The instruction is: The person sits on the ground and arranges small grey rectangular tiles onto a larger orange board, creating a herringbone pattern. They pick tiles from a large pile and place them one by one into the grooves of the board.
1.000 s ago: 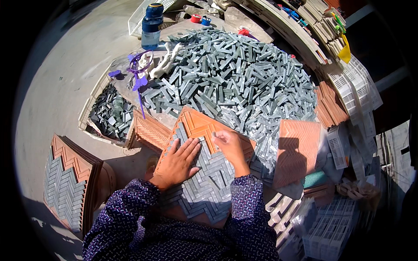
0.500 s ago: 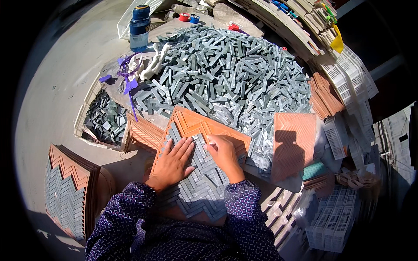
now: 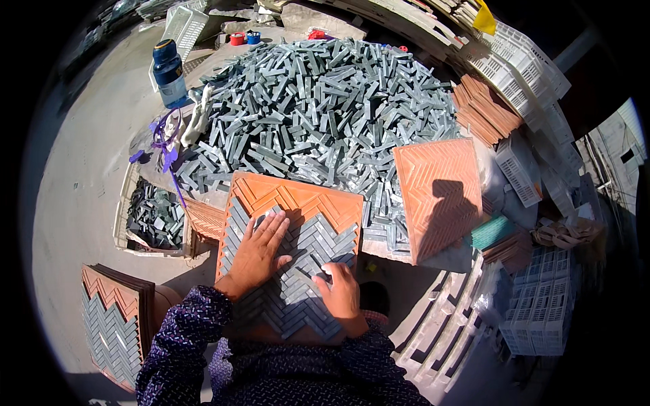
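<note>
Here, left grip point(image 3: 256, 262) spread flat on grey tiles point(image 3: 326, 233), holding nothing; right grip point(image 3: 342, 296) curled, hold unclear.

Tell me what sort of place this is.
Probably a small tile workshop, sunlit and perhaps outdoors: there is a big heap of grey strips, an orange tray partly filled with them in a zigzag pattern, and white crates at the right.
</note>
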A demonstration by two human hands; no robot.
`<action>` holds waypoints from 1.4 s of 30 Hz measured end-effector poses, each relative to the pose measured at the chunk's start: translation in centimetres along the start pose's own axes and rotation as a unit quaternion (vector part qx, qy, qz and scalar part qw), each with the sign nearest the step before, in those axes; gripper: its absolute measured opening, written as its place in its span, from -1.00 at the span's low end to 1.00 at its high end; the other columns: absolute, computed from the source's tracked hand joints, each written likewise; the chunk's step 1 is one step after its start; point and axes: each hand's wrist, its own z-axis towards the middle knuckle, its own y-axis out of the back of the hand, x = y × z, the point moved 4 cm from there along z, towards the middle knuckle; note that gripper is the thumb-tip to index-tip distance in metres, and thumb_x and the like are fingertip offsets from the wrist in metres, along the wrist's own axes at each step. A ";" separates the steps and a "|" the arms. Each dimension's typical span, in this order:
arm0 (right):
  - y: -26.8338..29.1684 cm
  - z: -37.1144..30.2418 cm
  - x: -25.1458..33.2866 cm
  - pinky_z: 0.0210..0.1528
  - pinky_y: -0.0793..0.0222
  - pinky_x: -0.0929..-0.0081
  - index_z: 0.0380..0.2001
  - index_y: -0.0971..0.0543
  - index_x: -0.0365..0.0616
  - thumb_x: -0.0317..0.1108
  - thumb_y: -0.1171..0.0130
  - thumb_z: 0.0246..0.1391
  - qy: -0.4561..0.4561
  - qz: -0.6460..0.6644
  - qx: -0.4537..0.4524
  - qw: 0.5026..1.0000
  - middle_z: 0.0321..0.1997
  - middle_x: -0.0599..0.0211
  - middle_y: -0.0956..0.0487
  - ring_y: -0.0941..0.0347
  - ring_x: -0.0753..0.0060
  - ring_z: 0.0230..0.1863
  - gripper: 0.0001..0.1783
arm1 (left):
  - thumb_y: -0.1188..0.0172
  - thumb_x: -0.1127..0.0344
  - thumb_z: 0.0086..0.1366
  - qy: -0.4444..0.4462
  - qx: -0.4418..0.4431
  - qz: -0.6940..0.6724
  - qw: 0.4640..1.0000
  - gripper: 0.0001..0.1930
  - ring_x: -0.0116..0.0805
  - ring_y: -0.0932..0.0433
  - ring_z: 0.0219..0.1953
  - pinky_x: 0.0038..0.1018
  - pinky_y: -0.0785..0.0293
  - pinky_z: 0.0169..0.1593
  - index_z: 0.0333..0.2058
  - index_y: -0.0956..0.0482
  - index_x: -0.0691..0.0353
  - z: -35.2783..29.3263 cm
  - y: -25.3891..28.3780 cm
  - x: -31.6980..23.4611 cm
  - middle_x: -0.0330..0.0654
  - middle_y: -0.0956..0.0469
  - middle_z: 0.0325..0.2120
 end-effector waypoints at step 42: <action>3.9 6.3 1.9 -0.24 -0.44 0.26 -0.30 -0.44 -0.23 -0.42 -0.25 -0.15 0.201 -0.121 0.187 0.954 -0.33 0.21 -0.41 -0.46 0.10 -0.21 -0.70 | -0.12 0.56 0.13 0.323 -0.176 -0.217 0.904 -0.55 -0.07 -0.37 0.18 -0.32 -0.27 0.20 0.05 -0.43 0.32 -18.2 5.1 3.6 0.05 -0.37 0.14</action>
